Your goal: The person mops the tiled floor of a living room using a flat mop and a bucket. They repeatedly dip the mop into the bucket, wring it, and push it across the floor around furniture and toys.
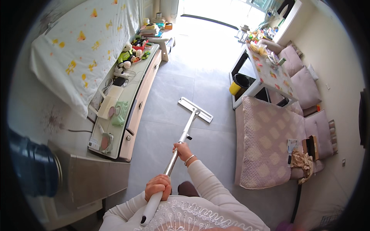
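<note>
I hold a flat mop (169, 168) with both hands. My left hand (158, 187) is closed round the white grip at the upper end of its handle, close to my body. Farther along, my right hand (184, 151), with a bracelet at the wrist, is wrapped round the silver pole. The pole slants away and slightly right, down to a wide white rectangular mop head (204, 114) that rests on the grey tiled floor (165, 133). A small black clip sticks out from the pole below my right hand.
On the left stands a low cabinet (133, 127) with clutter on top, beside a water dispenser with a blue bottle (32, 167). At right are a quilted pink sofa (266, 142), a table (275, 73) with a patterned top and a yellow bin (234, 89). Bright light enters at the far end.
</note>
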Available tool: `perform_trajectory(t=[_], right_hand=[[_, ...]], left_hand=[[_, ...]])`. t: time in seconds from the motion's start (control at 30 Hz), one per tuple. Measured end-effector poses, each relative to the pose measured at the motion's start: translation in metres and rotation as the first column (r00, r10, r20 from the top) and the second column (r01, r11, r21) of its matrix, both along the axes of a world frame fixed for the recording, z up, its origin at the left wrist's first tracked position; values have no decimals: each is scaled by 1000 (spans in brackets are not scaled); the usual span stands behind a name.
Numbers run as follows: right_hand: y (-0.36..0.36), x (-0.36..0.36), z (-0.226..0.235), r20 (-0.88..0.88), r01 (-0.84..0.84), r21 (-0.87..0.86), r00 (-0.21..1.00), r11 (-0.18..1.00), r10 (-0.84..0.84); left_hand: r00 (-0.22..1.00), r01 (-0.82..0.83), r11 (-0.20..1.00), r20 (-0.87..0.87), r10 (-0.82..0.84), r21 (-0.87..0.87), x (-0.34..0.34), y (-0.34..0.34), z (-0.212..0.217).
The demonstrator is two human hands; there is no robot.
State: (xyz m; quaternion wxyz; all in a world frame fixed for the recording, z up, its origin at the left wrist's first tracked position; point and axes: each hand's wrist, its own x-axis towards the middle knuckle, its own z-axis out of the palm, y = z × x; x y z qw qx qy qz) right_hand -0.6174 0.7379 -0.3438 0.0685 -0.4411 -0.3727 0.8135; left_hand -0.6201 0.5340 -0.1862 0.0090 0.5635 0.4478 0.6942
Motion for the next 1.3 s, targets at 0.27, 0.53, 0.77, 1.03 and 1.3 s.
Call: perform_trajectory(t=[0.27, 0.53, 0.77, 1.03, 1.3], right_hand=[[125, -78, 8, -51, -28, -33, 998, 999, 26], [298, -150, 19, -92, 38, -53, 995, 998, -42], [407, -196, 4, -113, 78, -74, 990, 994, -86], [555, -295, 9, -136, 141, -71, 979, 987, -150], [679, -400, 9, -127, 204, -107, 968, 973, -217]], left_hand=[[998, 40, 998, -54, -42, -41, -79, 126, 17], [1000, -11, 1000, 7, 11, 9, -128, 302, 17], [1000, 11, 1000, -6, -11, -24, -185, 418, 11], [993, 111, 992, -22, -113, -55, -312, 563, 6], [964, 260, 960, -33, -265, -108, -451, 692, 24]])
